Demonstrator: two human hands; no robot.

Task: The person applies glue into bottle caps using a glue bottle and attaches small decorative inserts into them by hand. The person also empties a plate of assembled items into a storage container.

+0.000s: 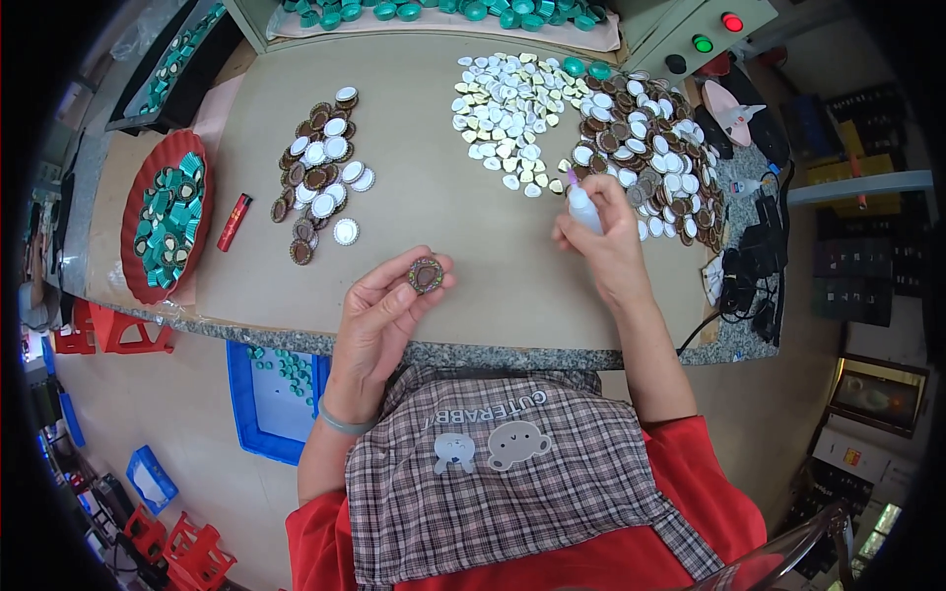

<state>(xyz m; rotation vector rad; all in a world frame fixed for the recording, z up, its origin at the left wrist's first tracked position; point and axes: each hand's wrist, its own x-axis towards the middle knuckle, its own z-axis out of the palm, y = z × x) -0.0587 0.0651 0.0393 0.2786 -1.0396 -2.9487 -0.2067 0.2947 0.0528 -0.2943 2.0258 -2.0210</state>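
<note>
A small round brown disc point(426, 276) with a scalloped, multicoloured rim and a dark brown centre is pinched between thumb and fingers of the left hand point(389, 303), its decorated face turned up toward the camera. Well apart from it, a pale, translucent squeeze bottle point(583, 209) with a thin purple nozzle point(572, 177) sits gripped in the right hand point(611, 236), the nozzle pointing away from the person and slightly left.

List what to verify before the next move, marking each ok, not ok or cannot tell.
1. Left hand has a grip on the brown disc: ok, at the fingertips.
2. Right hand holds the white bottle: ok.
3. Purple tip over the disc: not ok, it is off to the right.
4. Enough liquid in the bottle: cannot tell.
5. Small pale pieces laid out on the table: ok, beyond the hands.
</note>
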